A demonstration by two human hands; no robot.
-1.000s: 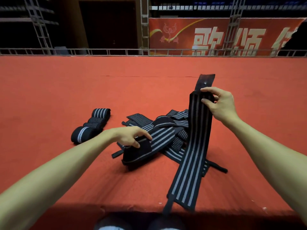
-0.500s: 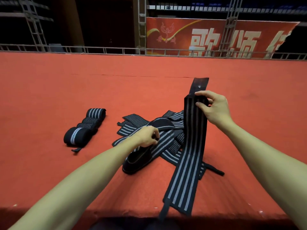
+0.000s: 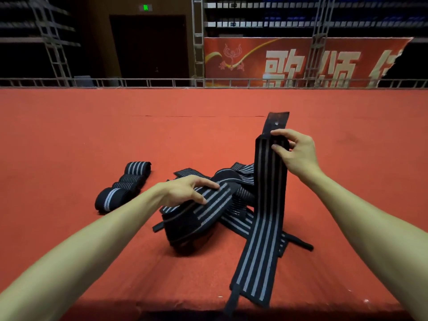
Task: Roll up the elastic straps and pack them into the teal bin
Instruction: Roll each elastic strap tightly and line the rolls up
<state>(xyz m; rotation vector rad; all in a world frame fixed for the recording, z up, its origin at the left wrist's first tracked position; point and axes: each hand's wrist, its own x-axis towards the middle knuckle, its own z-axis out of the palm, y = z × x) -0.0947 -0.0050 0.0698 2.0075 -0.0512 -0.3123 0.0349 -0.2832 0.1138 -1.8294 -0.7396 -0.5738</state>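
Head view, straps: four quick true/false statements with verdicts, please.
1. The right hand pinches the upper end of the long strap. True.
2. The left hand grips a rolled strap. False: its fingers rest on an unrolled strap in the pile.
3. Several rolled straps lie in a row left of the pile. True.
4. The teal bin stands beside the pile. False: no bin is in view.

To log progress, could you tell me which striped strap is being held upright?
The long strap pinched near its top by the right hand; the heaped straps and rolled straps lie on the carpet.
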